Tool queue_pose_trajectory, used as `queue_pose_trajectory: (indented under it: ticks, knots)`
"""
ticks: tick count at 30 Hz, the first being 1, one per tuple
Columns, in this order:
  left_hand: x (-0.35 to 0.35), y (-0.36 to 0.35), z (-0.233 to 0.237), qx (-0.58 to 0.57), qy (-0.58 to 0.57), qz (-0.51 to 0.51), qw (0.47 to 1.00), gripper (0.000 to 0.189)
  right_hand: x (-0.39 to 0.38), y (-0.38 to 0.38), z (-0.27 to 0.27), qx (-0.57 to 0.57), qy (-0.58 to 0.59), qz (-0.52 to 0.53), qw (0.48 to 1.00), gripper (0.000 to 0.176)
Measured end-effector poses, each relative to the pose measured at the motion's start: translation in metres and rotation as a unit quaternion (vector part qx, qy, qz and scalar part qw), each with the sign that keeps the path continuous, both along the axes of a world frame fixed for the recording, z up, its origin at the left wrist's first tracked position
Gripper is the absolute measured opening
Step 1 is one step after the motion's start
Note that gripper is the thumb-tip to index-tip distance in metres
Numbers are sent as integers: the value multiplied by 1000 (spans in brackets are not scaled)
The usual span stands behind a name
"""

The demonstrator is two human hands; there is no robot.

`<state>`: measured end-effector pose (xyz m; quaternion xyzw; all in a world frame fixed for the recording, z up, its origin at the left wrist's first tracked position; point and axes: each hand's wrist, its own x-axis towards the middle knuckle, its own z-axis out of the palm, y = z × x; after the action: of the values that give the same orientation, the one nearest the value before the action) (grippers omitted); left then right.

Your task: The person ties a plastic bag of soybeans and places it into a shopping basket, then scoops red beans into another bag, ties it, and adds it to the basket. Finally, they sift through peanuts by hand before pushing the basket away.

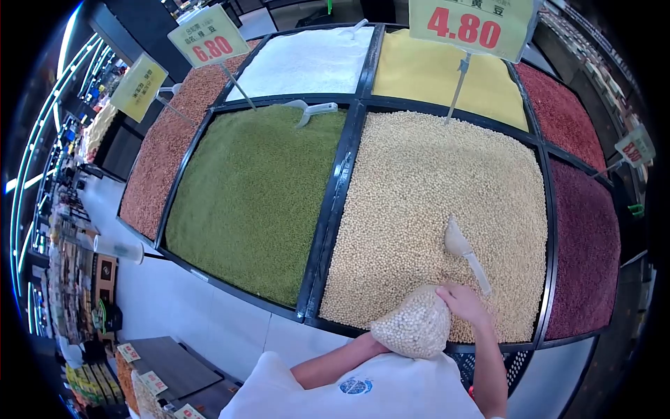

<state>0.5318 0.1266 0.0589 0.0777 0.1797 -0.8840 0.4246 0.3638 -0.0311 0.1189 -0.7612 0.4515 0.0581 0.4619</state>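
A white shirt with a blue badge fills the bottom of the head view, at 6 o'clock, closest to the camera. Just above it, toward 5 o'clock, sits a clear bag, bulging with pale beans. The right hand comes in from 4 o'clock, thumb and fingers closed on the bag's upper edge. The left forearm reaches in from below and ends behind the bag.

Beyond lies a bin of loose pale beans, with a white scoop resting on them between 3 and 4 o'clock. Small green beans fill the next bin, at 9 o'clock.

A load this round probably wants its weight carried from beneath, the gathered top pinched firmly and kept uppermost, and the thin plastic held off the black rim.

The left hand is hidden by the bag, so I cannot tell how its fingers stand or whether they grip. Whether the bag's mouth is twisted closed, or the bag touches the rim, is unclear. The 4.80 sign at 1 o'clock is cut off by the top edge.
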Motion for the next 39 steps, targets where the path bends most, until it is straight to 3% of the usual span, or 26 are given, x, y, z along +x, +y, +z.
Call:
queue_pose_trajectory:
  ticks: [2,3,5,8,12,18,24,30,32,36,39]
  knots:
    - [-4,-5,2,-16,-28,-12,999,42,5,6,-19,35,-141,-86,986,39]
    - [-4,-7,4,-25,-43,-16,999,42,8,9,-26,109,-180,-176,962,37]
    - [-4,-9,6,-37,-67,-21,997,41,16,19,-36,260,-240,-346,869,34]
    - [-7,-12,6,-43,-84,-28,995,41,19,26,-33,339,-307,-421,783,34]
    - [-7,-11,8,-43,-92,-36,994,41,20,32,-38,351,-346,-442,750,34]
    - [-6,-15,8,-43,-100,-53,993,41,10,32,-37,181,-214,-312,908,43]
    - [-4,-14,10,-40,-110,-55,992,41,14,35,-33,344,-248,-392,816,44]
    - [-9,-16,14,-53,-116,-56,990,41,22,40,-25,368,-296,-454,756,45]
    - [-10,-16,15,-60,-120,-50,990,41,8,36,-55,337,-300,-401,797,46]
    - [-14,-15,16,-61,-121,-47,990,41,-4,26,-61,261,-264,-334,867,48]
    - [-19,-15,17,-64,-120,-50,989,41,1,29,-41,359,-303,-380,797,46]
